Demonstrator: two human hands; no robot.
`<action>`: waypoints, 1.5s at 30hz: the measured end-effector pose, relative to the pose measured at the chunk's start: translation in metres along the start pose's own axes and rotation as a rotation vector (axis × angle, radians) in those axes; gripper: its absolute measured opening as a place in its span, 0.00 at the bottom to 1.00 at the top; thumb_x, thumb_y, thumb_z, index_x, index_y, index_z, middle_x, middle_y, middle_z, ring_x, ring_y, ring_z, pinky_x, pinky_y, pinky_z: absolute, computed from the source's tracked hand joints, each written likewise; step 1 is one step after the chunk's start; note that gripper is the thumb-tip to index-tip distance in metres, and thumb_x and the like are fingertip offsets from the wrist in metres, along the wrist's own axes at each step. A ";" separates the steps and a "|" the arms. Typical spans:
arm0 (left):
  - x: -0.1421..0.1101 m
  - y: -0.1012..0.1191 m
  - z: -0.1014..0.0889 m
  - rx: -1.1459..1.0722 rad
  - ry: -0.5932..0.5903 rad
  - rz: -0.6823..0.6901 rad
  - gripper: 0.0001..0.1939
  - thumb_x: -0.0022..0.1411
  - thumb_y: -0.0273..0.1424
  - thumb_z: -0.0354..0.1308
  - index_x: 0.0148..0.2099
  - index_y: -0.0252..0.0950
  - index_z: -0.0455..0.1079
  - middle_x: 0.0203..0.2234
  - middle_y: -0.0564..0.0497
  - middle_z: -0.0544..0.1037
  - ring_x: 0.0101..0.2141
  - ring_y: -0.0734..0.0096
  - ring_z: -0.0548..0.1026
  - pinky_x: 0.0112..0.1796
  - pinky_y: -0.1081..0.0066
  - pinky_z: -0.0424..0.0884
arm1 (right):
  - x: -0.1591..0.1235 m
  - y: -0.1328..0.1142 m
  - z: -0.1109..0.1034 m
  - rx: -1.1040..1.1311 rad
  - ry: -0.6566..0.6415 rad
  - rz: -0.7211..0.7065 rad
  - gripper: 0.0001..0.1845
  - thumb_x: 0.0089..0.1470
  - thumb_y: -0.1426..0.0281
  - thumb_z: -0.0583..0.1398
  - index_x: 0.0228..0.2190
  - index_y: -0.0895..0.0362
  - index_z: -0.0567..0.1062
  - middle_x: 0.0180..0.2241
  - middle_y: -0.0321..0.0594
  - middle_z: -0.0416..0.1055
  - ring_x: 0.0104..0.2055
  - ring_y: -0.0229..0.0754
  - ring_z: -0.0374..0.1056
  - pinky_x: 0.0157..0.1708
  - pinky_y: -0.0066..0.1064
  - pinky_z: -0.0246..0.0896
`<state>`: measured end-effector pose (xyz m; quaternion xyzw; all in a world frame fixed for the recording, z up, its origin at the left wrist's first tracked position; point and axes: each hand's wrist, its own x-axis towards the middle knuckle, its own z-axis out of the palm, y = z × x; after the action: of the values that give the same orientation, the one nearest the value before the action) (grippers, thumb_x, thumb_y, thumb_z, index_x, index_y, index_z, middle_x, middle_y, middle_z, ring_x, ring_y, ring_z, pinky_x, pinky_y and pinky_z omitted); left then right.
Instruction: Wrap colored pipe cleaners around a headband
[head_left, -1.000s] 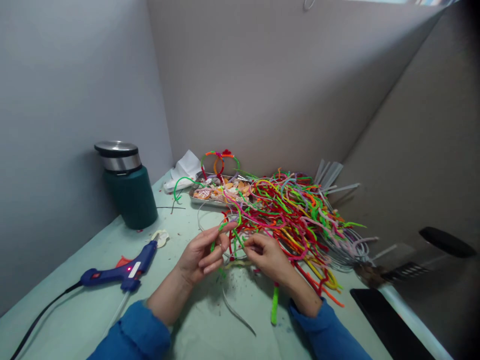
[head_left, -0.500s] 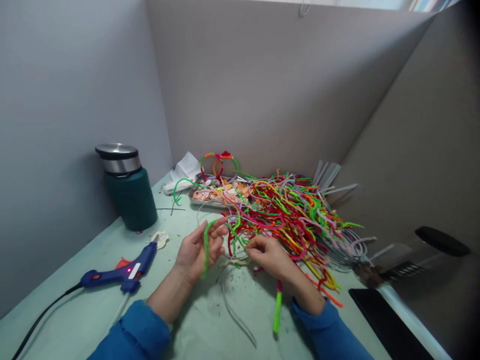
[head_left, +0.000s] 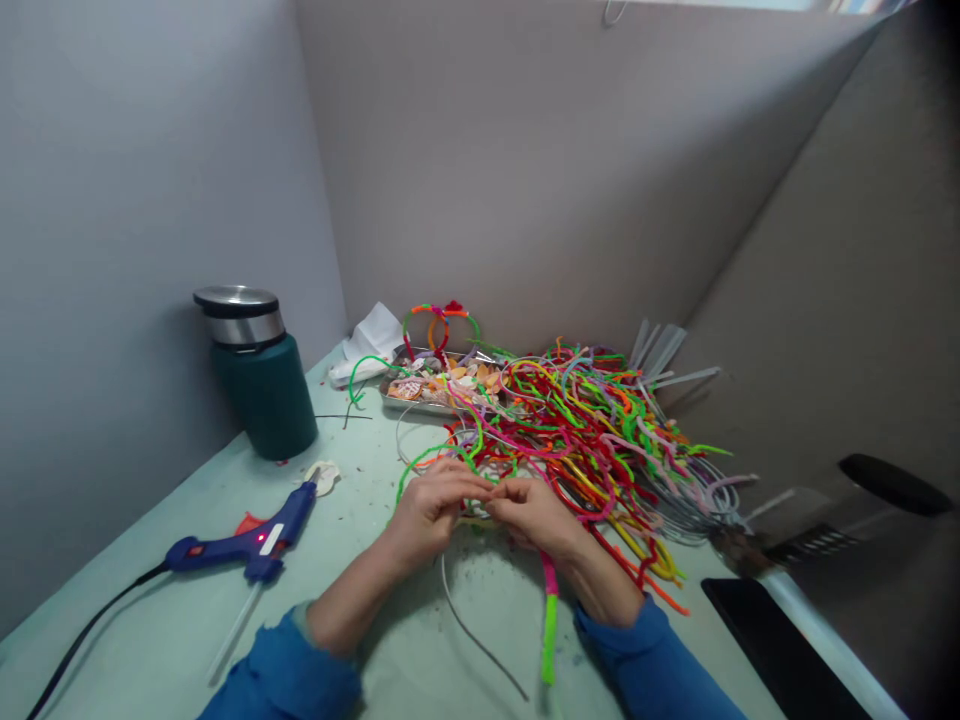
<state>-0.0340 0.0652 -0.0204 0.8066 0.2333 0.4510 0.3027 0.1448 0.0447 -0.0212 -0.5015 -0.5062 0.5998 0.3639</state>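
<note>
My left hand (head_left: pixel 433 508) is closed, fingertips pinched together against those of my right hand (head_left: pixel 534 512). Between them they grip a green pipe cleaner (head_left: pixel 411 468), which arcs up behind my left hand; the gripped part is mostly hidden by the fingers. My right hand is also closed in a pinch. Below it hangs a length wrapped in pink and bright green (head_left: pixel 550 630); whether the hand holds its upper end cannot be seen. A thin grey wire (head_left: pixel 474 630) curves down from beneath my left hand.
A heap of colourful pipe cleaners (head_left: pixel 577 440) lies behind my hands. At its left is a metal tray (head_left: pixel 424 405) of small decorations. On the left are a glue gun (head_left: pixel 247 547), its light lit, and a green bottle (head_left: pixel 264 395). A black object (head_left: pixel 772 640) lies right.
My left hand has turned over and closed, moving right to meet my right fingertips. The green pipe cleaner, draped across the open left palm before, now arcs behind that hand. The wire has shifted.
</note>
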 end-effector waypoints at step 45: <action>-0.002 0.006 0.007 0.065 0.142 -0.463 0.11 0.53 0.36 0.59 0.28 0.32 0.73 0.21 0.50 0.75 0.24 0.72 0.69 0.26 0.74 0.61 | 0.002 0.006 0.010 -0.180 0.185 -0.363 0.12 0.50 0.62 0.59 0.25 0.58 0.71 0.19 0.31 0.62 0.19 0.32 0.55 0.19 0.23 0.51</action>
<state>-0.0280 0.0576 -0.0208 0.7070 0.4470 0.4176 0.3548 0.1348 0.0426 -0.0273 -0.4856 -0.6042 0.4280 0.4646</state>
